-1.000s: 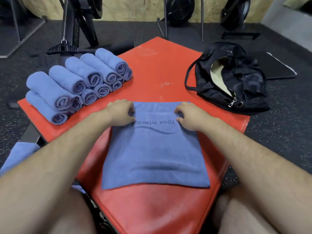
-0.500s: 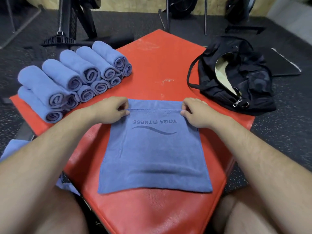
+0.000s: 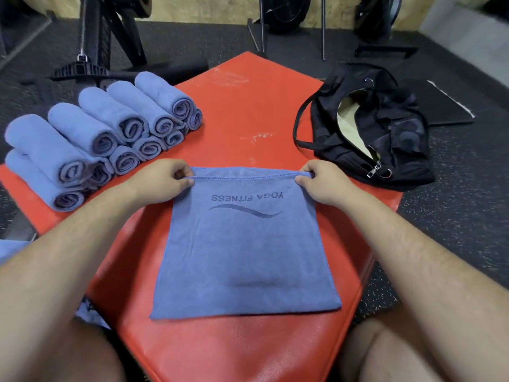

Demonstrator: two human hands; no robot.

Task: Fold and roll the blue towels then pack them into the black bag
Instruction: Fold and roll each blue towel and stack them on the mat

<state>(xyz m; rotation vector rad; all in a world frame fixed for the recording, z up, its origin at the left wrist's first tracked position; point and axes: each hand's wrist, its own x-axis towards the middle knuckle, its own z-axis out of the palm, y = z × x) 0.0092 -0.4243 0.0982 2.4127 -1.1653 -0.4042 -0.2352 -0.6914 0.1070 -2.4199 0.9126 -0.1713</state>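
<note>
A folded blue towel (image 3: 245,252) printed "YOGA FITNESS" lies flat on the red padded box (image 3: 248,111) in front of me. My left hand (image 3: 162,180) pinches its far left corner and my right hand (image 3: 322,183) pinches its far right corner, with the far edge stretched straight between them. Several rolled blue towels (image 3: 110,133) are stacked in two layers at the left of the box. The black bag (image 3: 385,128) lies at the right, its zip open and a pale lining showing.
Black gym machine frames (image 3: 93,37) and metal legs stand on the dark speckled floor behind the box. A flat dark mat (image 3: 446,103) lies behind the bag. More blue cloth (image 3: 11,249) shows at the lower left beside my knee.
Both hands have slid from the towel's rolled-over far part out to its far corners, and the far edge now lies unrolled and pulled straight. The printed logo is fully uncovered.
</note>
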